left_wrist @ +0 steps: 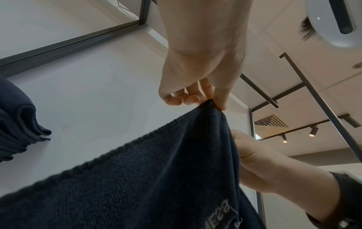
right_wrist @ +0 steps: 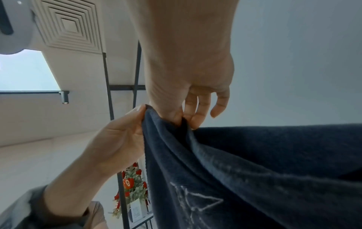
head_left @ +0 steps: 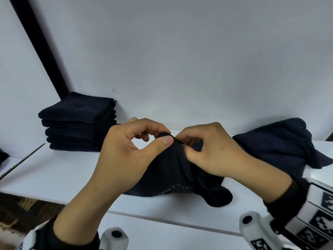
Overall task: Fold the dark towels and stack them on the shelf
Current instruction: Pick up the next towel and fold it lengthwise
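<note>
- Head view: the left hand [head_left: 129, 152] pinches the raised top edge of a dark navy terry towel [head_left: 173, 177] between thumb and forefinger, its other fingers curled loosely behind.
- The right hand [head_left: 214, 150] is just beside it, thumb and fingers clamped on the same edge, so both hands meet at the towel's highest point.
- The towel hangs from the hands, and its lower part lies bunched on the near edge of the flat white shelf [head_left: 63, 170]; pale stitching shows near its bottom hem.
- To the far left on the shelf, against the pale wall, stands a neat stack of folded dark towels [head_left: 77, 121].
- To the far right on the shelf lies a loose heap of unfolded dark towels [head_left: 281, 143], well apart from the stack.
- Left wrist view: the left hand [left_wrist: 197, 69] grips a corner of the towel [left_wrist: 156, 170] between thumb and fingertips; the right hand [left_wrist: 260, 164] holds the towel's right side, lower down.
- The folded stack's edges [left_wrist: 19, 128] show at the left.
- Right wrist view: the right hand [right_wrist: 188, 77] pinches a fold of the towel [right_wrist: 254, 170]; the left hand [right_wrist: 121, 136] grips the edge just to the left, thumb on top.
- A white line design is stitched on the cloth.
</note>
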Demonstrator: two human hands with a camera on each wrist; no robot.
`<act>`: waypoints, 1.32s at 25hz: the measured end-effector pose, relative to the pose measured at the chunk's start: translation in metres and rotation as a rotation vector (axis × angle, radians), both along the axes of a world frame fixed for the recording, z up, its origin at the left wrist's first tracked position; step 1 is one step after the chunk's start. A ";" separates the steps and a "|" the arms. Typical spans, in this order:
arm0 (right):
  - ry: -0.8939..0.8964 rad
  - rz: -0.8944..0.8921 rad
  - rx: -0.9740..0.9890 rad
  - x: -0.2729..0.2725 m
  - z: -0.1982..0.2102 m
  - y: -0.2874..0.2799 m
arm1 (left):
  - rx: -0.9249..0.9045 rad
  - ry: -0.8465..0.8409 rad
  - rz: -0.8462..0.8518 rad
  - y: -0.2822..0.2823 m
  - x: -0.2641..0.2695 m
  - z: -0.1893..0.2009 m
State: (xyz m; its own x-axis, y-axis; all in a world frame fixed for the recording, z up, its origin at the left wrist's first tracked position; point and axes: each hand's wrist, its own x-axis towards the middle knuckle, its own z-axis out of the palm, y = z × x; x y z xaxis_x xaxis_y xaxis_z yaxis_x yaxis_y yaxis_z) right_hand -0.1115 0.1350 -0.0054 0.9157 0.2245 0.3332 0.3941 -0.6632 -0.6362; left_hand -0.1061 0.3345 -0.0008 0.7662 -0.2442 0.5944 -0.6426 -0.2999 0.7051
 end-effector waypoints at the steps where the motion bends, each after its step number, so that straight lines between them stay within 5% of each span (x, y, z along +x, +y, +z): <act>1: -0.013 -0.045 -0.015 0.004 -0.001 -0.005 | 0.000 -0.008 -0.004 0.000 -0.001 0.001; 4: -0.012 -0.194 -0.141 0.026 -0.004 -0.030 | -0.022 -0.036 -0.006 0.004 -0.001 0.007; 10: 0.284 -0.494 -0.366 0.066 -0.014 -0.091 | -0.126 -0.064 0.021 0.024 -0.003 0.024; 12: 0.217 -0.392 -0.233 0.062 -0.011 -0.083 | -0.118 -0.059 0.045 0.028 -0.001 0.023; 15: 0.234 0.000 -0.011 0.038 -0.001 -0.042 | -0.070 -0.036 0.074 0.029 0.002 0.016; 18: 0.237 0.125 -0.228 0.032 -0.020 -0.026 | -0.047 -0.063 0.122 0.035 0.003 0.013; 21: 0.142 -0.003 -0.302 0.039 -0.037 -0.039 | -0.052 -0.064 0.176 0.048 0.004 0.016; 24: 0.221 -0.012 -0.188 0.036 -0.040 -0.053 | -0.036 -0.065 0.212 0.055 0.006 0.014; 26: 0.275 -0.009 -0.320 0.033 -0.048 -0.055 | -0.021 -0.063 0.216 0.058 0.007 0.009; 28: 0.275 -0.132 -0.469 0.036 -0.061 -0.059 | 0.005 -0.036 0.216 0.064 0.008 0.004; 33: 0.281 -0.501 -0.335 0.060 -0.061 -0.086 | 0.139 0.021 0.214 0.084 0.011 0.001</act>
State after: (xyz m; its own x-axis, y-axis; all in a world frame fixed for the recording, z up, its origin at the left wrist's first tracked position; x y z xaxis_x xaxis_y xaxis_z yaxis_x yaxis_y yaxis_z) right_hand -0.0517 0.0493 -0.0667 0.9781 -0.2014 0.0529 -0.1644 -0.9028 -0.3975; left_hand -0.0956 0.4183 -0.0001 0.8210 -0.1535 0.5500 -0.5398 -0.5227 0.6599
